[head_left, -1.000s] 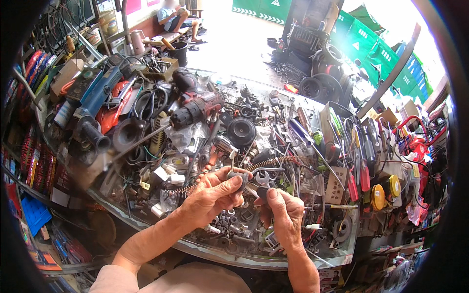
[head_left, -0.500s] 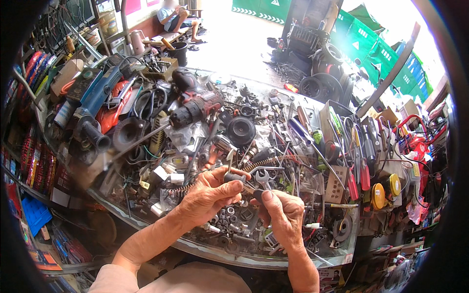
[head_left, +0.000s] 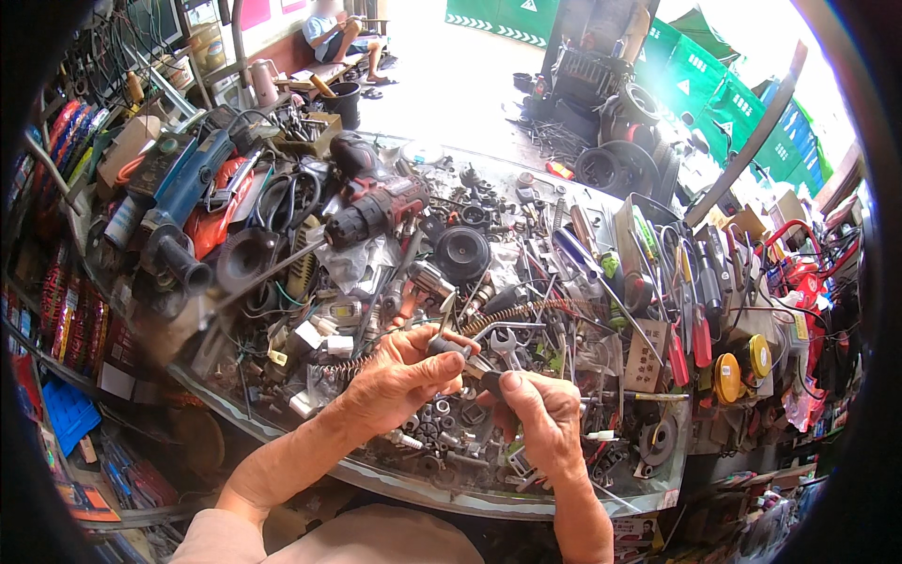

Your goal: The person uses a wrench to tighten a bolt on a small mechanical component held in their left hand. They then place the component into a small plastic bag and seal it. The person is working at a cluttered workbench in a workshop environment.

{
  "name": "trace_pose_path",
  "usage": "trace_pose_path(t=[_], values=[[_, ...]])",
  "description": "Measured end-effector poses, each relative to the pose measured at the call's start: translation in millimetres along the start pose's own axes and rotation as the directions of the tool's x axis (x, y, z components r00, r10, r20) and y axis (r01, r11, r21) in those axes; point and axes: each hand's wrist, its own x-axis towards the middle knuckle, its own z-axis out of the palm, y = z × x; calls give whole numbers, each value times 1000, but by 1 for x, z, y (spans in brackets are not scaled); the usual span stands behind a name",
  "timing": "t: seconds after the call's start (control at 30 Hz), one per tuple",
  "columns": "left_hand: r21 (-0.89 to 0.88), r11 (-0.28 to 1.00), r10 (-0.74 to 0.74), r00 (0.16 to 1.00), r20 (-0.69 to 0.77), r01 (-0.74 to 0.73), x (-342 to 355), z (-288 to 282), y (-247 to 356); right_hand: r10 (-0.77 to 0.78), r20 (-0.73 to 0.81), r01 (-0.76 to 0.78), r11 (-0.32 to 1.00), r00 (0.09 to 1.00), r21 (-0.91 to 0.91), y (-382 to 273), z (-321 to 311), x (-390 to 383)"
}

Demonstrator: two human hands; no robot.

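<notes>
Over the cluttered bench, my left hand (head_left: 387, 387) pinches a small dark cylindrical part (head_left: 448, 348) between thumb and fingers. A thin pale metal piece (head_left: 445, 313) sticks up from that part. My right hand (head_left: 545, 414) is closed on the dark handle (head_left: 491, 383) of a slim tool, perhaps a screwdriver. Its short shaft points left toward the part, and whether the tip touches it I cannot tell. Just beyond the two hands lies an open-end wrench (head_left: 505, 348). Loose nuts and bolts (head_left: 442, 414) are spread below the hands.
A cordless drill (head_left: 376, 209) and a blue angle grinder (head_left: 188, 179) lie on the left side of the glass-topped bench (head_left: 583, 503). Coiled springs (head_left: 536, 308) and a black wheel (head_left: 463, 249) sit farther back. Screwdrivers (head_left: 700, 338) stand at right. A person (head_left: 329, 42) sits far off.
The dark part and its thin metal piece have tilted slightly to the right in my left hand. My right hand has shifted very slightly left; both grips stay the same.
</notes>
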Motion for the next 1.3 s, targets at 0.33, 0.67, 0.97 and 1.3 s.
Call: trace_pose_path(t=[0.33,0.67,0.97,1.3], values=[[152,988,28,1000,8,-28,-3,7,4,224,104,-246,902,969,355,2,-10,4],[102,994,34,999,-4,-33,-2,6,4,122,72,-138,949,990,284,2,-5,4],[140,988,59,998,2,-59,-2,7,2,178,70,-191,928,982,320,1,-7,4],[151,986,67,997,22,-70,-3,8,4,164,84,-184,919,983,350,5,-9,5]])
